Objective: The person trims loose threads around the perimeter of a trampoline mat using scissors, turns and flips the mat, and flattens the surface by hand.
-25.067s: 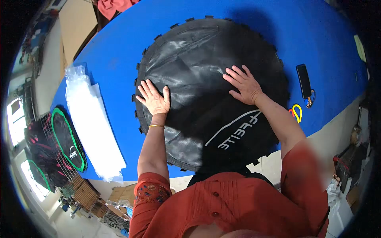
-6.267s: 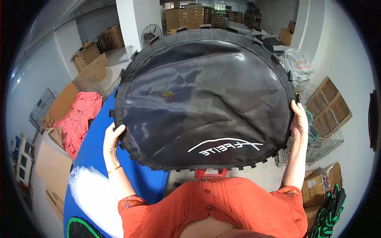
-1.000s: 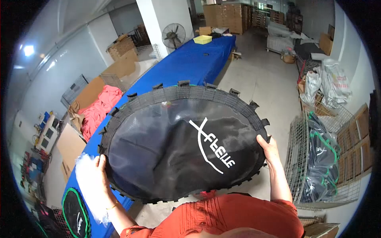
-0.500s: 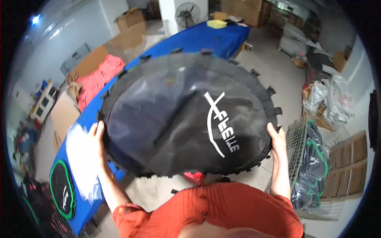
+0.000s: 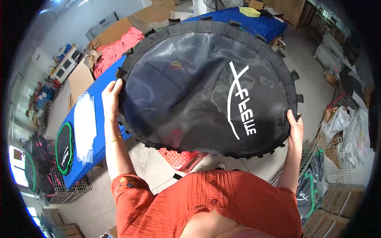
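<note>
A large round black mesh mat [image 5: 178, 91] is held up in front of me, with small tabs around its rim and white lettering on its right half. My left hand [image 5: 112, 97] is closed on the left edge, thumb on the near face. On the lower right edge, my right hand [image 5: 295, 125] grips the rim, its thumb also in front. The mat's middle sags in soft folds. Most of the fingers are hidden behind the rim.
Behind the mat runs a long blue table [image 5: 99, 115] with clear plastic bags [image 5: 85, 127] and a green-edged black mat [image 5: 64, 146] on it. A red plastic stool [image 5: 182, 158] stands below. Wire cages, wrapped mats [image 5: 307, 194] and cartons [image 5: 341, 204] are at right.
Both hands have raised the mat, and it now sits higher and slightly further right in view. More of the red stool shows beneath it. The grip on both edges stays the same.
</note>
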